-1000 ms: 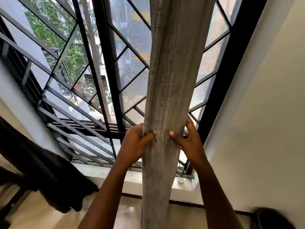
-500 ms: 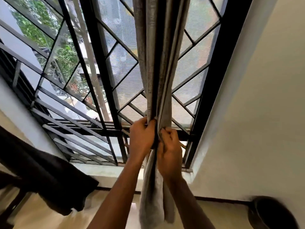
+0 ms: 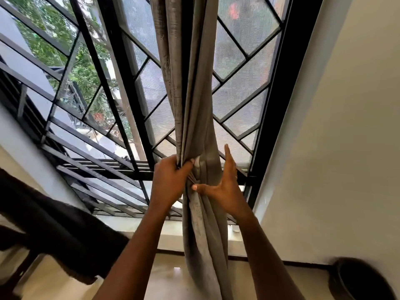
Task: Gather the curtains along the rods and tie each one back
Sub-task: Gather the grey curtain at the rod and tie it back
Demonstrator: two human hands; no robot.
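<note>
Barred window (image 3: 281, 94) behind the gathered curtain (image 3: 194, 94).
My left grip (image 3: 171, 180) clamped its folds; my right grip (image 3: 225, 189) pressed them, fingers straight.

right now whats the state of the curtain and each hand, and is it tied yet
grey curtain, bunched into narrow folds, hanging, no tie around it
left hand, grips the gathered folds
right hand, fingers straight along the curtain's right side, thumb pressing its front
dark cloth, draped at the left, untouched
</note>
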